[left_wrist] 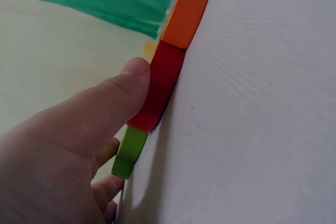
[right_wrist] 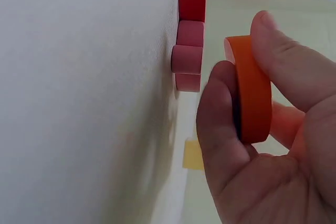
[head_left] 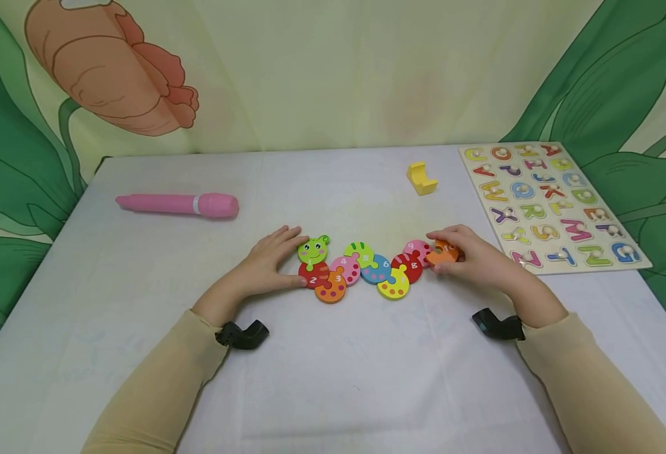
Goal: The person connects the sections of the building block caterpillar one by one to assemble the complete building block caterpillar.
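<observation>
A row of joined, numbered caterpillar puzzle pieces [head_left: 392, 289] lies on the white cloth, led by a smiling green head piece [head_left: 312, 251]. My left hand [head_left: 265, 261] rests at that end, fingers fairly straight: the thumb touches the red piece [left_wrist: 164, 85] and a fingertip meets the green head. At the other end, my right hand [head_left: 472, 255] pinches an orange puzzle piece [right_wrist: 254, 93] between thumb and fingers. In the right wrist view this piece is raised off the cloth, beside the pink piece [right_wrist: 187, 59] that ends the row, with a gap between them.
A pink pen-shaped object [head_left: 176, 205] lies at the back left. Behind the row stands a small yellow curved block [head_left: 420, 179]. An alphabet peg board [head_left: 557, 208] covers the back right, and a patterned curtain [head_left: 321, 75] hangs behind the table.
</observation>
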A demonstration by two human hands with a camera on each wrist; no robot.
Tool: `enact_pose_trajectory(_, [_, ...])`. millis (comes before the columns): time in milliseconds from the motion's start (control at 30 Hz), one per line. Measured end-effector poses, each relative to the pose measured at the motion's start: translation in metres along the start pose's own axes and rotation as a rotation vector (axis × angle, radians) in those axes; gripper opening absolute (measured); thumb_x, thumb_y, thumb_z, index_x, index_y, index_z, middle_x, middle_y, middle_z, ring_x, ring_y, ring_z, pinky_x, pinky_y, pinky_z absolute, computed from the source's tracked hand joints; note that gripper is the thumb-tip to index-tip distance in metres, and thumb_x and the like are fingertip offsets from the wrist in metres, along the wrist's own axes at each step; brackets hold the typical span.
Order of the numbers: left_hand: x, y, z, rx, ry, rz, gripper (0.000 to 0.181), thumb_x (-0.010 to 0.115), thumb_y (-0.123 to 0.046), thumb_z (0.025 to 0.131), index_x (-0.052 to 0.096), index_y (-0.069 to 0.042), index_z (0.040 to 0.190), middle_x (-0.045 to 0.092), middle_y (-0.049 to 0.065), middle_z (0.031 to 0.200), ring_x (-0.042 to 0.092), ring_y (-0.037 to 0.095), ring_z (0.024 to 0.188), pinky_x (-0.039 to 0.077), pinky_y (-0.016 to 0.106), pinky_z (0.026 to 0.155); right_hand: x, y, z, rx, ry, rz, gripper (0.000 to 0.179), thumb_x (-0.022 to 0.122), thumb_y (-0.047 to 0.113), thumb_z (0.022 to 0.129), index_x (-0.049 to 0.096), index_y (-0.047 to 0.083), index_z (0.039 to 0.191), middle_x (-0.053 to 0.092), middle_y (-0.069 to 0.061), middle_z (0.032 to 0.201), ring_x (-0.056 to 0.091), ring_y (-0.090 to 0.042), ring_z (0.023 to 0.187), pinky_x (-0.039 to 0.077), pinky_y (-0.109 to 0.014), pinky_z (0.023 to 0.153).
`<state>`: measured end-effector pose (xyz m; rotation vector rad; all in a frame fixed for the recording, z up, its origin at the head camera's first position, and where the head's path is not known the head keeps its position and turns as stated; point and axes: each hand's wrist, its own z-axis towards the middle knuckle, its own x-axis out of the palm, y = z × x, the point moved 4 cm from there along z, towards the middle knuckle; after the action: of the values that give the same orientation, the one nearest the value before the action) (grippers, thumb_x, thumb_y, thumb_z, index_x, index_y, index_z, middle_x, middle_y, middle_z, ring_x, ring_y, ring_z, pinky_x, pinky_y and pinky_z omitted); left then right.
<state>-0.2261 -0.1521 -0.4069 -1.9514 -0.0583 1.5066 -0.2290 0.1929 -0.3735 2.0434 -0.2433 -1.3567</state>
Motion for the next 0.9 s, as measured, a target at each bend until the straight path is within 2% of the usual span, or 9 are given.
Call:
enact_pose_trajectory(167, [0.0, 0.001, 0.0, -0.003, 0.003, 0.002, 0.08, 0.065, -0.051, 0.074, 0.032, -0.023, 0.141, 0.018, 0.002, 0.152, 0.006, 0.025, 0.142, 0.007, 0.052, 0.112, 0.002, -0.003, -0.009, -0.021, 0.043, 0.034, 0.06, 0.062, 0.019, 0.085, 0.036, 0.008, 0.138, 0.032, -0.019, 0.136, 0.035, -0.032, 0.12, 0.04, -0.052, 0.097])
enact_pose_trajectory(233, [0.001, 0.003, 0.001, 0.001, 0.003, 0.004, 0.079, 0.065, -0.052, 0.074, 0.032, -0.024, 0.141, 0.018, 0.001, 0.152, 0.006, 0.025, 0.142, 0.007, 0.051, 0.113, 0.003, -0.004, -0.012, -0.028, 0.061, 0.049, 0.058, 0.059, 0.013, 0.086, 0.034, 0.007, 0.138, 0.032, -0.018, 0.137, 0.035, -0.031, 0.12, 0.043, -0.046, 0.095])
enact_pose_trajectory(333, [0.003, 0.005, 0.002, 0.011, 0.0, 0.009, 0.079, 0.065, -0.052, 0.074, 0.032, -0.024, 0.141, 0.018, 0.0, 0.152, 0.006, 0.024, 0.142, 0.007, 0.051, 0.113, 0.003, -0.005, -0.014, -0.031, 0.071, 0.063, 0.059, 0.056, 0.007, 0.084, 0.034, 0.008, 0.138, 0.031, -0.017, 0.138, 0.036, -0.03, 0.119, 0.046, -0.027, 0.09])
enact_pose_trajectory(400, [0.003, 0.005, 0.002, 0.014, -0.002, 0.01, 0.079, 0.065, -0.052, 0.074, 0.032, -0.024, 0.141, 0.018, 0.001, 0.152, 0.006, 0.025, 0.141, 0.007, 0.051, 0.113, 0.003, -0.006, -0.014, -0.033, 0.068, 0.065, 0.058, 0.056, 0.006, 0.083, 0.036, 0.008, 0.137, 0.032, -0.016, 0.138, 0.037, -0.029, 0.118, 0.043, -0.014, 0.085])
enact_pose_trajectory(467, [0.002, 0.004, 0.001, 0.015, -0.003, 0.01, 0.08, 0.065, -0.052, 0.074, 0.032, -0.024, 0.141, 0.018, 0.002, 0.152, 0.006, 0.026, 0.141, 0.007, 0.052, 0.112, 0.003, -0.006, -0.014, -0.046, 0.054, 0.065, 0.054, 0.059, 0.009, 0.085, 0.04, 0.008, 0.135, 0.035, -0.016, 0.137, 0.04, -0.027, 0.114, 0.041, -0.009, 0.08])
enact_pose_trajectory(667, [0.001, 0.002, 0.001, 0.014, -0.002, 0.004, 0.081, 0.066, -0.052, 0.073, 0.032, -0.024, 0.141, 0.019, 0.003, 0.152, 0.007, 0.027, 0.141, 0.007, 0.053, 0.112, 0.004, -0.008, -0.011, -0.038, 0.01, 0.03, 0.054, 0.067, 0.024, 0.081, 0.047, 0.011, 0.129, 0.046, -0.011, 0.12, 0.045, -0.021, 0.087, 0.043, -0.016, 0.067])
enact_pose_trajectory(900, [0.002, 0.004, 0.002, 0.009, 0.003, 0.013, 0.08, 0.065, -0.053, 0.074, 0.032, -0.025, 0.141, 0.018, 0.0, 0.152, 0.006, 0.024, 0.142, 0.008, 0.05, 0.113, 0.006, -0.011, -0.009, 0.011, -0.002, -0.007, 0.056, 0.071, 0.027, 0.078, 0.047, 0.011, 0.126, 0.049, -0.006, 0.092, 0.045, -0.019, 0.075, 0.041, -0.019, 0.06])
